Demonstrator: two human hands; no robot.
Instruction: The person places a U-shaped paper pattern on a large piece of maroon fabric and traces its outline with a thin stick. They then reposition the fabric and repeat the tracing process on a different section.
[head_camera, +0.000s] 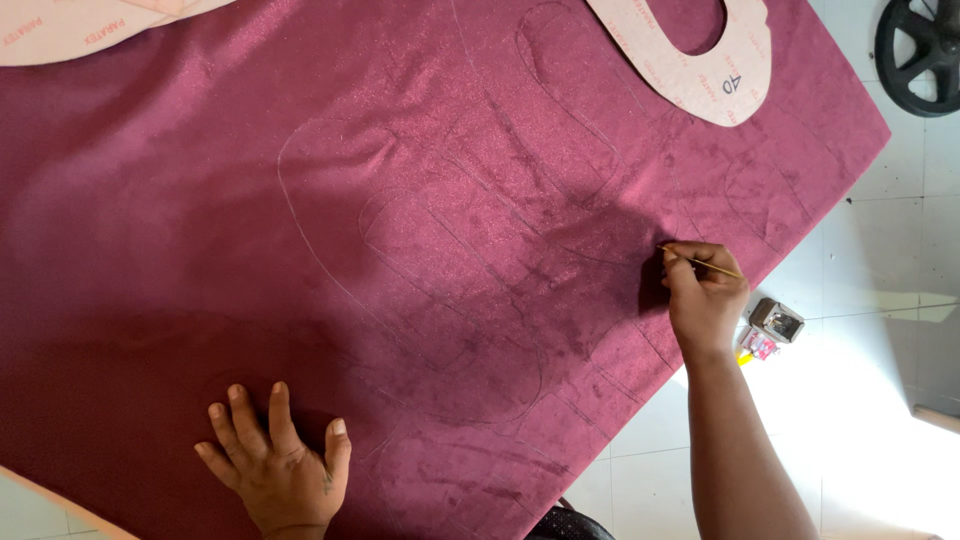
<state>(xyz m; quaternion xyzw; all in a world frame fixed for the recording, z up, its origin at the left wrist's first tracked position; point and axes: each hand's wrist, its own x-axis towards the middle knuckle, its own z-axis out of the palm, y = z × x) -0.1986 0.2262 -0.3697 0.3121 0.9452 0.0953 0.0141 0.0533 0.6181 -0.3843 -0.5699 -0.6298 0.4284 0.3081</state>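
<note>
- Maroon velvet fabric (300, 250) spread over the desk; several curved outlines already traced across its middle and right.
- Right hand (703, 295) pinched on a thin marking stick (700, 262), tip at the cloth near the right edge.
- Left hand (275, 470) flat, fingers splayed, pressing the fabric.
- Card template (690, 65) lies at the top edge; the left stretch is unmarked.

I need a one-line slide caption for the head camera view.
Right hand holds a thin pen on maroon velvet cloth marked with outlines; left hand presses it flat.
</note>
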